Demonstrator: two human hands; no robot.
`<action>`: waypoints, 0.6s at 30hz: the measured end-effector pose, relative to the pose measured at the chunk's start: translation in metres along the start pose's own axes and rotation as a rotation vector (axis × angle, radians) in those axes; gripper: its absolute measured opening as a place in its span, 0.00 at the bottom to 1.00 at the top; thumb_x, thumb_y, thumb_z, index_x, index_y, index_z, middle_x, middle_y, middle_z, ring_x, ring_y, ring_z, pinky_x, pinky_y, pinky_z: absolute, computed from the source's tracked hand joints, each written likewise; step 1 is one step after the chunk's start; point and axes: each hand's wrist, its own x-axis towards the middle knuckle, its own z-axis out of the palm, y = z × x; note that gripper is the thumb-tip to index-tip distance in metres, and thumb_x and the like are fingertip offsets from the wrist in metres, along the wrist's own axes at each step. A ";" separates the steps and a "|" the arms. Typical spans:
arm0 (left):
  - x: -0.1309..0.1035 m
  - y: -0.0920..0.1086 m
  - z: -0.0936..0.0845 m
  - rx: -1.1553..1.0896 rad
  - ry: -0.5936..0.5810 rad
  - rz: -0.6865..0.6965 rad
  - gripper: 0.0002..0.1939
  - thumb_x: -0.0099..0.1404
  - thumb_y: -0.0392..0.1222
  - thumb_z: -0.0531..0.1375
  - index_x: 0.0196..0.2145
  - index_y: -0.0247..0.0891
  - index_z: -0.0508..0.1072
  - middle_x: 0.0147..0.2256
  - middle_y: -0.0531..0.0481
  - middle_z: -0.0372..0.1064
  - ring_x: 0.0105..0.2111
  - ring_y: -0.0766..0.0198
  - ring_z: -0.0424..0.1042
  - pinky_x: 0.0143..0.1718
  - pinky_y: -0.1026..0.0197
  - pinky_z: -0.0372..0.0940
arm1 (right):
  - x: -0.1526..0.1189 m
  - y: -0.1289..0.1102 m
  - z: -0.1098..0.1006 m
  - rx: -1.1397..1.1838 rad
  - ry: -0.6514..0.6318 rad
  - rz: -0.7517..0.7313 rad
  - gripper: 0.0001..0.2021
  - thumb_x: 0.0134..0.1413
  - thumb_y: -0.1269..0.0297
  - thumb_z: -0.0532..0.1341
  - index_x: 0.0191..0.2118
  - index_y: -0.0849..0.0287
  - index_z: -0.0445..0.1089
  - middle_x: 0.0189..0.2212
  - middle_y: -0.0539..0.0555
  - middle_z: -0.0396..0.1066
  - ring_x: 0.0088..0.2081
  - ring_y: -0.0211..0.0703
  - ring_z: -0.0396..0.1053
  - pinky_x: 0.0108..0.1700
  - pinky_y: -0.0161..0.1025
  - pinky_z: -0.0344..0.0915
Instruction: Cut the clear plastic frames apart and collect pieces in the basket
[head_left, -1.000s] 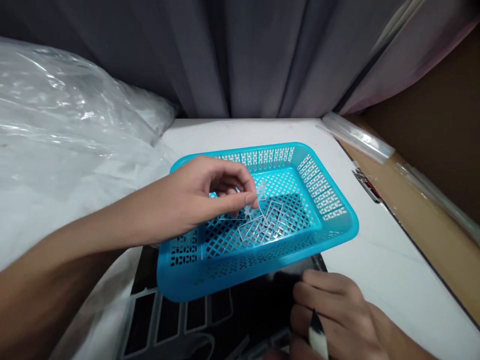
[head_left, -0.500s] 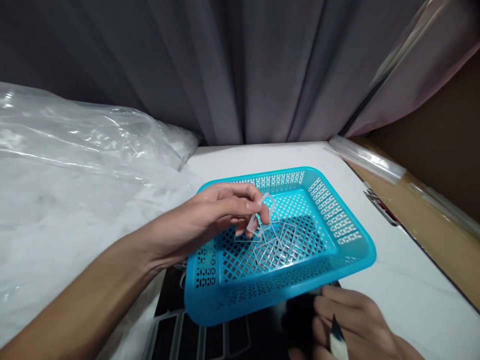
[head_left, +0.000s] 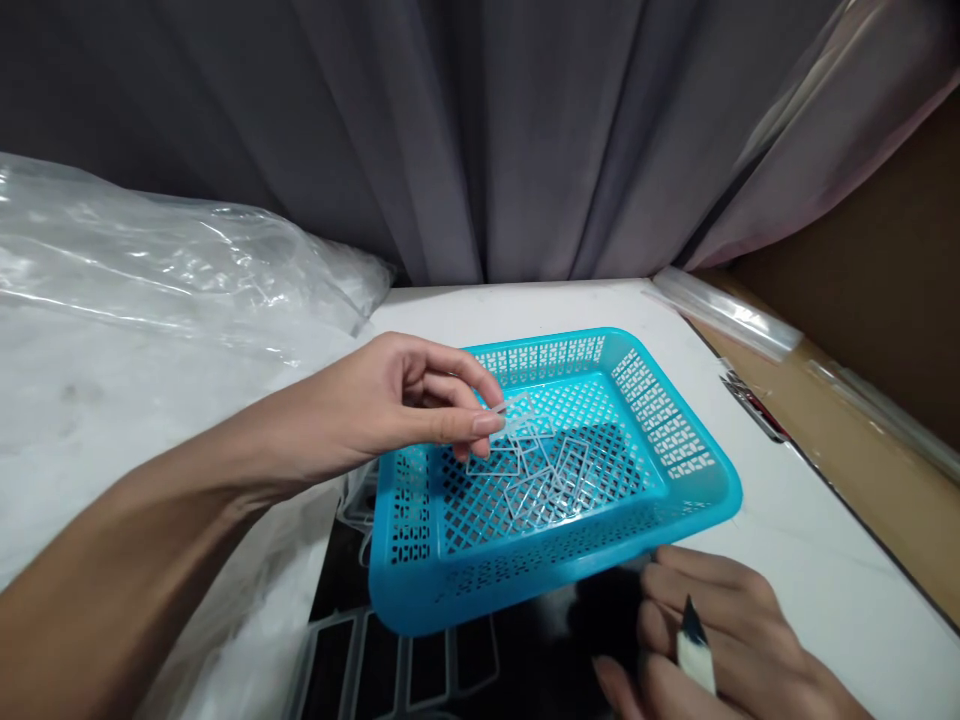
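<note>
My left hand (head_left: 420,400) is over the left part of a blue plastic basket (head_left: 409,605). Its thumb and forefinger pinch a thin, translucent rectangular frame (head_left: 516,404). Beneath it, several similar frames (head_left: 571,468) lie loosely overlapping on the basket's lattice floor. At lower right, my right hand (head_left: 720,630) is curled around a slim white tool (head_left: 696,655) with a dark pointed tip. That tip points up and away from me; the tool's exact kind does not show. The right fingers lie just off the basket's near edge.
Below the basket is a black surface (head_left: 555,650) with translucent frame strips (head_left: 405,660) at its left. Clear plastic sheeting (head_left: 187,270) covers the left side. On the right lie a clipboard clip (head_left: 754,405) and a rolled clear film (head_left: 735,315). A grey curtain (head_left: 540,140) hangs behind.
My left hand has shifted slightly left and turned, lowering the frame nearer those in the basket. My right hand, with the pointed tool, has moved slightly right.
</note>
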 end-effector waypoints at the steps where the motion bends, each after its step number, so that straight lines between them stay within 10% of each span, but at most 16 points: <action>1: 0.001 0.000 0.001 0.020 0.017 0.004 0.12 0.65 0.48 0.76 0.38 0.39 0.84 0.30 0.50 0.83 0.31 0.63 0.80 0.36 0.68 0.73 | -0.001 0.001 0.000 0.010 0.038 0.014 0.27 0.71 0.68 0.64 0.18 0.56 0.60 0.18 0.46 0.59 0.21 0.35 0.61 0.32 0.38 0.70; 18: 0.009 -0.009 0.002 0.376 0.313 0.041 0.16 0.62 0.56 0.74 0.37 0.40 0.89 0.22 0.52 0.75 0.19 0.68 0.66 0.18 0.66 0.58 | 0.005 -0.005 -0.003 0.005 0.010 0.083 0.23 0.65 0.73 0.65 0.19 0.55 0.62 0.17 0.45 0.57 0.18 0.35 0.57 0.26 0.40 0.65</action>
